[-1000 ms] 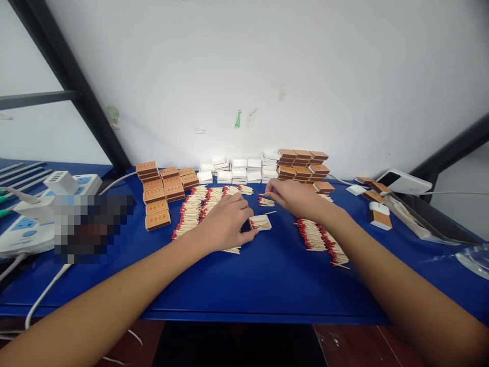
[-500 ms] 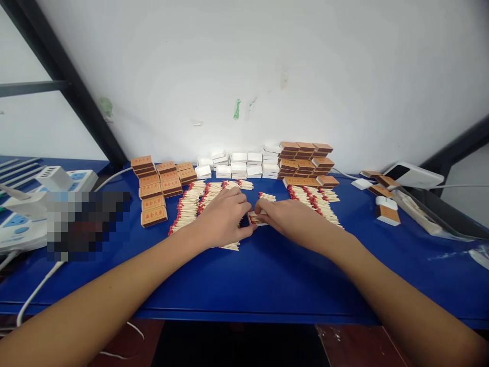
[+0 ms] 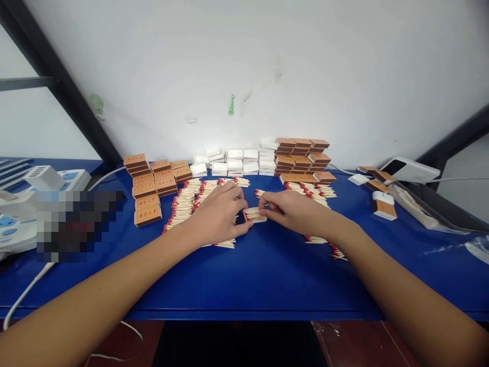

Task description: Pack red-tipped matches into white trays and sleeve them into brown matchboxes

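Observation:
A small open matchbox tray (image 3: pixel 254 214) with a few red-tipped matches in it lies on the blue table (image 3: pixel 244 275). My left hand (image 3: pixel 218 214) is curled around the tray's left side, thumb under its near edge. My right hand (image 3: pixel 292 209) pinches at the tray's right end, fingertips pressed together; whether matches are in them I cannot tell. Rows of loose matches (image 3: pixel 187 204) lie under and left of my left hand. More matches (image 3: pixel 309 191) lie behind my right wrist.
Orange matchbox sleeves are stacked at the left (image 3: pixel 153 181) and back right (image 3: pixel 303 158). White inner trays (image 3: pixel 237 162) line the wall. Power strips (image 3: pixel 46 183) and cables sit far left. A few matchboxes (image 3: pixel 384 204) and a white device (image 3: pixel 410 171) are at the right.
My right hand came back from the matches near the wall to the right end of the tray. My left hand stayed on the tray. The view shifted slightly.

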Demonstrator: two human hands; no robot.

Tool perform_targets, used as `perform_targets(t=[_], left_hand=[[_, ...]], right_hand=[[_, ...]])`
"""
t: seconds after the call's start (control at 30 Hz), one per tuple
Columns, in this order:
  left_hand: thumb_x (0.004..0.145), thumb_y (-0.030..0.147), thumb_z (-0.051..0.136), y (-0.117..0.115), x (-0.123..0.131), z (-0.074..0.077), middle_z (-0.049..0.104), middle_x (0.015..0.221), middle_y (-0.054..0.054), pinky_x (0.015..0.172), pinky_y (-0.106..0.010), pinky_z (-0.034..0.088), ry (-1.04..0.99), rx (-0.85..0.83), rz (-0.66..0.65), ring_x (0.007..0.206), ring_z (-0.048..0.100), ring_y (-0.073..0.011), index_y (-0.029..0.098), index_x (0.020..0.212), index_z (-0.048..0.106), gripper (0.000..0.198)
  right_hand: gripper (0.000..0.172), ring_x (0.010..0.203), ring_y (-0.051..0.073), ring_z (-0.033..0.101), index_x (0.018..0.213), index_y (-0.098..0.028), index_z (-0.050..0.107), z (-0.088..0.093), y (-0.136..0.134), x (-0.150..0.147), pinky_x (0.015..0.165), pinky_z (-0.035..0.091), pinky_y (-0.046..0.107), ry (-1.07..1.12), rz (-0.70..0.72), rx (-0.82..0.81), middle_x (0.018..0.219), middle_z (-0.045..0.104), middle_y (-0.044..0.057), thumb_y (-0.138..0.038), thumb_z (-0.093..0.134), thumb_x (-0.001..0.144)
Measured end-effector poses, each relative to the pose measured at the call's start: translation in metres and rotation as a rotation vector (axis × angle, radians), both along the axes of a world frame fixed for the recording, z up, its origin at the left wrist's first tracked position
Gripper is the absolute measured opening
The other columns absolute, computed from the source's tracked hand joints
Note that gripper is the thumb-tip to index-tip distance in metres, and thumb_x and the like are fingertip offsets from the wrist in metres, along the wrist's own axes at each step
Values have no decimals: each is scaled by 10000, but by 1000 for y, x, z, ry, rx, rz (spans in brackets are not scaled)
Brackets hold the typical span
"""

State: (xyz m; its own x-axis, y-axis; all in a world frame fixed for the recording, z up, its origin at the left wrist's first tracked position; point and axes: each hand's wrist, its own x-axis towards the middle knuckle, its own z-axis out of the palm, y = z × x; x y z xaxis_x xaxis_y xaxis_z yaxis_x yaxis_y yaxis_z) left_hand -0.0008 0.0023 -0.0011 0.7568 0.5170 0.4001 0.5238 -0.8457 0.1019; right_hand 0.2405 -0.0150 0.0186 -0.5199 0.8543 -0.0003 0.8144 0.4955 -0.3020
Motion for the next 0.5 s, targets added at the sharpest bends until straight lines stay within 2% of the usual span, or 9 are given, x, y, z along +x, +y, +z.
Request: perform_targets(t=[0.2, 0.3, 0.4, 0.5], left_hand=[[956, 404, 715, 1, 0, 0, 672, 1025, -100, 990, -447, 496, -5, -14, -8, 1100, 568, -293, 162, 987, 758, 248], [943, 391, 729, 1, 1, -1, 671, 1026, -97, 1013, -451, 485, 5, -21, -16, 1101, 573, -292, 166, 969, 756, 229], [927, 402, 746, 0, 1, -1, 675, 1024, -89, 1011, -459, 484, -6, -44, -38, 1086, 582, -288, 174, 971, 757, 232], [927, 403, 746, -1, 1, 0, 678, 1007, -88, 968, -451, 500, -9, -62, -55, 1054, 585, -283, 169, 977, 760, 240]], right_hand=[[196, 620, 159, 523, 915, -237, 662, 1, 1, 2, 608, 305, 293, 54, 36, -9, 689, 597, -14, -354, 553, 1028], [226, 602, 160, 515, 918, -229, 676, 3, 3, 5, 600, 301, 295, 84, -28, 46, 652, 579, -16, -385, 554, 1028], [186, 657, 177, 548, 966, -216, 700, 1, 11, 14, 614, 310, 298, 61, -119, 137, 693, 608, 6, -346, 574, 1007], [147, 742, 195, 579, 979, -215, 710, -5, 21, 23, 653, 345, 296, 16, -94, 145, 786, 650, 32, -328, 616, 980]])
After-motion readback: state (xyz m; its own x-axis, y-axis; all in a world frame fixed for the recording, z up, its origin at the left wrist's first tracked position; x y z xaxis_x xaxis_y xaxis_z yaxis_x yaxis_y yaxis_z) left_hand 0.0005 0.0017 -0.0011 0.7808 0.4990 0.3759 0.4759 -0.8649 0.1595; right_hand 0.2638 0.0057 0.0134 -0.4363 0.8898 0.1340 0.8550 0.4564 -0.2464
